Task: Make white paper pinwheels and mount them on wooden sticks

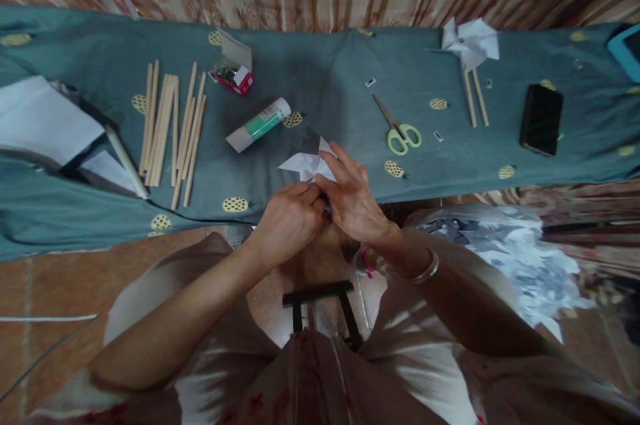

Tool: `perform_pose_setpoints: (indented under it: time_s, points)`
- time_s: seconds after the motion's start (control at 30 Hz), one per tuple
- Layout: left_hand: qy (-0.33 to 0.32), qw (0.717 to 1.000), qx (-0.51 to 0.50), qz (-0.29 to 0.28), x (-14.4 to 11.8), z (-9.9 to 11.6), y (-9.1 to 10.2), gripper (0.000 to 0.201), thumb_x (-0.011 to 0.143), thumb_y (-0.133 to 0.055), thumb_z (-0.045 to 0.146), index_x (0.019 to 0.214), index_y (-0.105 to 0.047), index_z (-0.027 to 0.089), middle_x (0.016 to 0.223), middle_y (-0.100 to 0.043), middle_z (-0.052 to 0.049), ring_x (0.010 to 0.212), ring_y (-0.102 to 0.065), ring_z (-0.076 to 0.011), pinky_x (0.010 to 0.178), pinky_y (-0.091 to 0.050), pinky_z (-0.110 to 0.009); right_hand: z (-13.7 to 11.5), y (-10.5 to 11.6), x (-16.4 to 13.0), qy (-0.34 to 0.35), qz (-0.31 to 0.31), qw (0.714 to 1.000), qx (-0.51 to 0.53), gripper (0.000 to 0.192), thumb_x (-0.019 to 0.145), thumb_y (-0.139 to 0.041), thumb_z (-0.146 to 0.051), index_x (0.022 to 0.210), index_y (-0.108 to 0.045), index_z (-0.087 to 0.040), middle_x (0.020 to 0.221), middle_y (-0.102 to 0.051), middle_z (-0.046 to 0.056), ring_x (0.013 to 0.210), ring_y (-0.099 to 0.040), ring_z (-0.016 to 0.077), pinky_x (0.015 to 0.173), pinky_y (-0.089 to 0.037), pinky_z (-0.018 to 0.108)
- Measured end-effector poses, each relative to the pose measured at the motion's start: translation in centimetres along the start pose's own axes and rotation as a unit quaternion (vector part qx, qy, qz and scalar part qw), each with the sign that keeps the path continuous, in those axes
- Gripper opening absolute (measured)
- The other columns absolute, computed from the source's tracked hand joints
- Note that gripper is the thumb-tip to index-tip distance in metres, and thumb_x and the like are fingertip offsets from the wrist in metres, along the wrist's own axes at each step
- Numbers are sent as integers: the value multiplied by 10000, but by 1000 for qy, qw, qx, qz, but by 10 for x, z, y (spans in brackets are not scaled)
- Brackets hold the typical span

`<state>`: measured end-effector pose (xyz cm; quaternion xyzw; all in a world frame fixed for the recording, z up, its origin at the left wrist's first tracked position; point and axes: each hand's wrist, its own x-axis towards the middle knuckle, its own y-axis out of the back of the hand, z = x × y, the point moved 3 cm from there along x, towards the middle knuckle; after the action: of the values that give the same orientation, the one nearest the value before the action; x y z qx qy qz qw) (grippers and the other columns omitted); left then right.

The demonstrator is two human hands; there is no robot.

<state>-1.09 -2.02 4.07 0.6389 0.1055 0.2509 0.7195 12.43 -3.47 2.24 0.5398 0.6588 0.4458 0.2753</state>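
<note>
A white paper pinwheel [305, 163] is between my two hands at the near edge of the cloth-covered table. My left hand [293, 219] is closed at its lower side, fingers pinched there; part of the grip is hidden. Across its right side lies my right hand [354, 195], thumb at the centre and fingers over a paper blade, pressing it. Beyond my hands lies a glue stick [263, 123] with a green label. An opened red box of metal pins [235, 75] sits behind it. Scissors [400, 131] with light green handles rest to the right.
Several wooden sticks [163, 131] lie at the left, near white paper sheets [45, 118]. Finished-looking pinwheels [473, 45] on sticks and a black phone [543, 119] are at the right. Paper scraps [525, 265] pile below the table's edge. A dark stool [317, 293] stands between my legs.
</note>
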Motion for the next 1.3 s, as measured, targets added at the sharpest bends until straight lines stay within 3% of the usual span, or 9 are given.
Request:
perform_pose_setpoints:
  time_s: [0.1,0.27,0.47,0.57,0.7,0.9,1.13,1.23,1.3]
  points:
    - [2,1000,-3,2,0,0,-1,150,911,-567,145,822,-685,124,911,-719,-101,856,-646,-225,749,-531,-342,5,0,1,-6,25,1000,-8,313,931,-403,-159,1059,-667,-268,1508,-484,45,1522,-235,266,1181,-290,546]
    - [5,1000,-12,4,1,-1,0,127,894,-584,136,809,-677,118,835,-700,-87,820,-636,-234,712,-520,-342,0,-3,0,31,-6,999,-35,340,946,-347,-168,1097,-652,-159,1487,-478,171,1524,-207,296,1163,-316,551]
    - [14,1000,-25,1,2,-4,0,190,916,-542,150,785,-677,120,850,-704,-94,810,-635,-229,708,-509,-347,1,-3,2,17,15,1000,-4,308,942,-391,-162,1083,-649,-254,1453,-520,70,1514,-250,241,1171,-334,510]
    - [20,998,-46,31,3,-9,4,217,939,-523,198,840,-700,121,855,-718,-87,811,-646,-216,727,-515,-339,3,-3,4,14,21,1000,8,301,939,-407,-146,1063,-666,-237,1444,-527,81,1511,-258,245,1172,-332,497]
    - [47,989,-112,85,4,-23,13,252,951,-516,263,883,-718,130,860,-737,-77,826,-663,-201,773,-524,-322,3,-3,2,24,11,1000,4,334,899,-439,-110,1140,-657,-188,1468,-504,139,1512,-243,294,1169,-302,539]
    - [159,968,-142,131,-3,-57,16,312,942,-507,340,788,-728,180,813,-741,-53,777,-668,-181,735,-502,-294,9,-5,-3,73,47,996,-12,323,870,-536,-217,1175,-638,-195,1514,-464,134,1508,-237,327,1143,-308,580]
    - [262,922,-260,120,-10,-68,0,262,889,-563,378,871,-758,204,835,-763,-47,752,-688,-198,698,-493,-296,15,-7,-2,94,80,992,-17,296,915,-505,-215,1178,-642,-220,1511,-476,116,1500,-274,304,1122,-345,579]
    - [281,882,-359,119,-10,-64,-7,254,860,-595,373,951,-753,196,869,-766,-43,775,-691,-201,732,-513,-302,14,-7,-1,100,91,991,-17,304,938,-469,-212,1193,-632,-232,1498,-494,106,1496,-293,282,1122,-364,574]
    - [291,841,-437,129,-10,-62,-12,307,832,-627,376,1042,-724,175,845,-753,-45,749,-682,-195,721,-527,-308,14,-7,-1,102,101,990,-13,307,952,-454,-217,1206,-624,-240,1486,-509,105,1492,-308,274,1117,-380,571]
